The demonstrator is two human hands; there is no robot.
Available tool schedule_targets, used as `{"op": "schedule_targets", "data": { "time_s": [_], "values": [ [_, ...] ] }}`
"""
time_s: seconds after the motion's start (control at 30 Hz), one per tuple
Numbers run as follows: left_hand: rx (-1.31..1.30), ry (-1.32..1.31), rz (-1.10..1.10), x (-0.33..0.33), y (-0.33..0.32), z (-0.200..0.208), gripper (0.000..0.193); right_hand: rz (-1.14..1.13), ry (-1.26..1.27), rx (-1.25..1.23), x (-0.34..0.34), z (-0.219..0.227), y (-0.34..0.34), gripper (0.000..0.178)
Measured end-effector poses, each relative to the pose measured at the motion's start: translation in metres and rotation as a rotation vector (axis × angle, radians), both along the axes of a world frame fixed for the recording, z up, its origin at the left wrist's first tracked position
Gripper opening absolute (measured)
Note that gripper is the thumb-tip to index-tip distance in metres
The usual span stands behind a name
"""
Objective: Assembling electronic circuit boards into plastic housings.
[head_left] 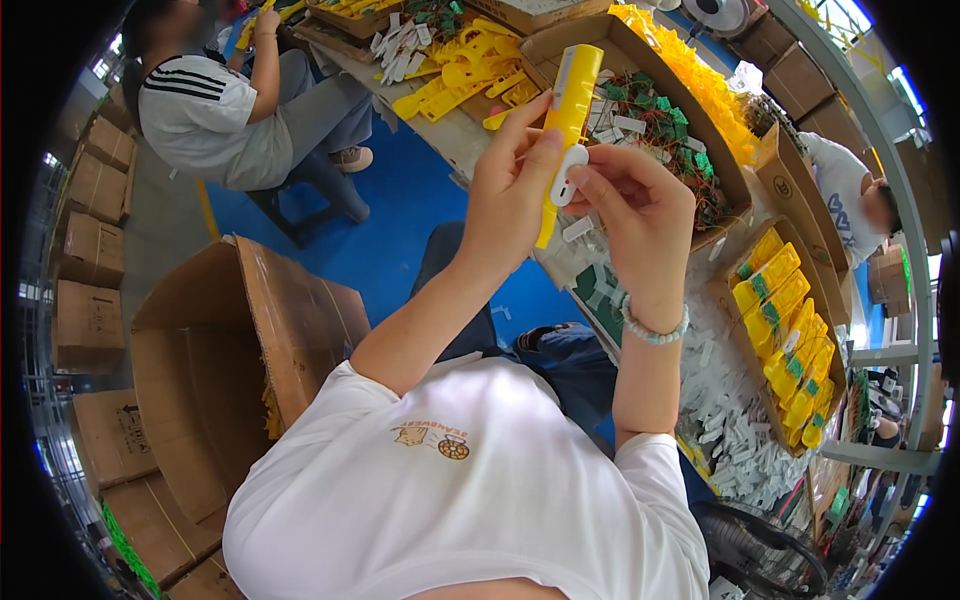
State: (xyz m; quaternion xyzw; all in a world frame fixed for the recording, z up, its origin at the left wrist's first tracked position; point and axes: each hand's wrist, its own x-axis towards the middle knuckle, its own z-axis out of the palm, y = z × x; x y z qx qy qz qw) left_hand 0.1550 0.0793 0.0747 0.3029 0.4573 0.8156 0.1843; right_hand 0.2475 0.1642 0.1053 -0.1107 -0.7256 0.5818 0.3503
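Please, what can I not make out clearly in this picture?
In the head view:
Yellow piece: partly hidden by the left hand.
White oval piece: right edge partly covered by the right hand.
Red wires: too small and tangled to follow.
Round thing at the top: cut off by the upper edge.

Yellow piece (575, 95) looks like smooth, glossy plastic, white oval cover (570, 172) against it too; carton (715, 150) behind it's matt cardboard.
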Motion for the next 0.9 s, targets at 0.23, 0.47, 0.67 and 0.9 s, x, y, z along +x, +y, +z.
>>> {"op": "schedule_targets", "data": {
  "time_s": [0.23, 0.47, 0.67, 0.9],
  "values": [
    [0.001, 0.033, 0.032, 0.008, -0.002, -0.006, 0.039, 0.088, -0.003, -0.165, 0.011, 0.003, -0.001, 0.013],
    [-0.041, 0.194, 0.07, 0.018, 0.005, -0.013, 0.039, 0.069, 0.003, -0.091, 0.023, 0.0, -0.001, 0.01],
    [0.104, -0.133, -0.17, 0.022, 0.014, -0.015, 0.039, 0.022, 0.066, 0.075, 0.016, -0.01, 0.008, 0.015],
    [0.542, -0.274, -0.516, 0.014, 0.024, -0.013, 0.056, -0.34, 0.132, 0.44, 0.046, -0.005, -0.008, 0.029]
  ]
}}
